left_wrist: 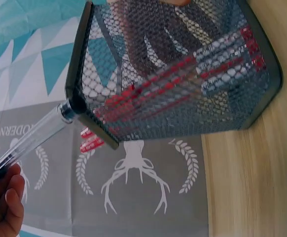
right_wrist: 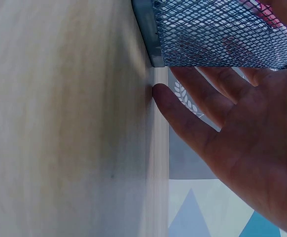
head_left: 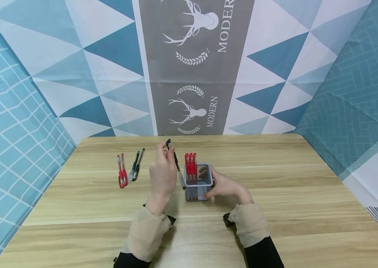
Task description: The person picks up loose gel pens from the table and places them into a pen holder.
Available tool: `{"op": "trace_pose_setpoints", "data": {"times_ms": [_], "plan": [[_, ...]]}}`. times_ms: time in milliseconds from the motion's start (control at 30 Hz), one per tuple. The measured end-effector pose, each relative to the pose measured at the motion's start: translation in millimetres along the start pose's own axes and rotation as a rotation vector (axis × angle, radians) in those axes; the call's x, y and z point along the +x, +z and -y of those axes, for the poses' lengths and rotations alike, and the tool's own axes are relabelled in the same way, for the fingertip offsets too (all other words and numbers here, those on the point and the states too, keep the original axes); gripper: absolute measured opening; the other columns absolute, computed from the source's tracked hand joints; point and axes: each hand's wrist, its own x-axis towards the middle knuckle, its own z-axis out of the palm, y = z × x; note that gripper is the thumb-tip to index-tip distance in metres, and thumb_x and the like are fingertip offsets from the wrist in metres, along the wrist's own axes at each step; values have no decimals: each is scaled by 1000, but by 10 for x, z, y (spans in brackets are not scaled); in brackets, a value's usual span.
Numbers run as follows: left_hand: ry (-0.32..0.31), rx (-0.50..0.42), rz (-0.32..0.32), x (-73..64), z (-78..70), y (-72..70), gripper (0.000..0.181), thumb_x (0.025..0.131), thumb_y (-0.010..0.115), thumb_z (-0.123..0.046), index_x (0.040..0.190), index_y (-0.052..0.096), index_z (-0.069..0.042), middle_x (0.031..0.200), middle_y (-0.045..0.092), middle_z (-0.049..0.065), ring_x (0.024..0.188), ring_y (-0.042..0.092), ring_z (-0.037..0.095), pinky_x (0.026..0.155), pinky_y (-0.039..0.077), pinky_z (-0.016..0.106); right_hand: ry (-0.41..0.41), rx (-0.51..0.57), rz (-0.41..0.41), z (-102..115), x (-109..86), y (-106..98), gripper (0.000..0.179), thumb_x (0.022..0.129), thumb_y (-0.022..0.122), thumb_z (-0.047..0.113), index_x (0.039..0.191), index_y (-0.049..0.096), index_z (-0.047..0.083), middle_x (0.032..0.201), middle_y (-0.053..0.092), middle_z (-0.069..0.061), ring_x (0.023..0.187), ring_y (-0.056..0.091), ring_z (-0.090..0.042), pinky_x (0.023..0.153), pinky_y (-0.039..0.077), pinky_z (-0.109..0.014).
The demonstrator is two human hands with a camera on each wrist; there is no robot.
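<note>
My left hand [head_left: 163, 175] pinches a black gel pen [head_left: 178, 169] near its dark end between thumb and fingers. The pen slants down to the right. In the left wrist view its clear barrel [left_wrist: 37, 136] ends right by a corner of the rim of a grey mesh pen holder [head_left: 198, 185]. Several red pens [head_left: 190, 169] stand in the holder, against its left side. My right hand [head_left: 226, 185] grips the holder from the right, thumb in front and fingers behind. In the right wrist view its fingers [right_wrist: 183, 111] pass behind the mesh.
Left of my left hand, two red pens [head_left: 121, 173] lie on the wooden table [head_left: 292, 208]. Close beside them are a dark green pen [head_left: 134, 163] and a black pen [head_left: 138, 163]. A patterned cloth [head_left: 115, 67] hangs behind the table's back edge.
</note>
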Motion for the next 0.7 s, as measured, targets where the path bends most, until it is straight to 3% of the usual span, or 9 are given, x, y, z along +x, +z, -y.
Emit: {"op": "trace_pose_setpoints", "data": {"times_ms": [100,200,333,500,600,700], "plan": [[24,-37,-22,-7,-28,12,24,97,41,-15,108,46,5,54,49,6,37,28,5,32,26,19,-7,19,3,6,0,-1,87,63,76,0,133,24,7,119,53,-19,107,53,-28,99,37,-45],[57,-82,-54,-13,-45,28,22,96,41,-13,108,46,5,60,55,9,40,40,10,35,34,20,-6,32,2,8,0,-5,90,63,76,0,135,22,7,119,53,-19,107,53,-29,99,36,-46],[97,-142,-101,-20,-63,46,18,95,43,-9,107,47,5,72,61,13,54,57,19,43,45,25,-11,39,2,14,0,-3,90,63,76,0,135,22,7,119,53,-21,106,53,-31,100,35,-47],[129,-190,-161,-26,-96,42,16,93,47,-5,106,48,4,78,62,15,68,63,24,54,52,31,-11,44,-4,29,-4,0,90,62,76,-1,134,22,7,120,52,-21,109,51,-33,100,34,-48],[138,-181,-134,-37,-108,52,18,93,48,-6,108,47,4,81,63,14,68,64,22,55,53,29,-11,54,-3,28,-8,-1,90,62,76,-1,134,22,8,119,52,-22,107,52,-33,100,35,-47],[139,-155,-58,-68,-108,88,21,93,47,-9,111,46,3,84,65,13,61,61,19,50,50,23,-11,56,3,20,-13,-2,91,62,76,-1,134,22,8,117,54,-22,104,54,-32,98,36,-45]]}}
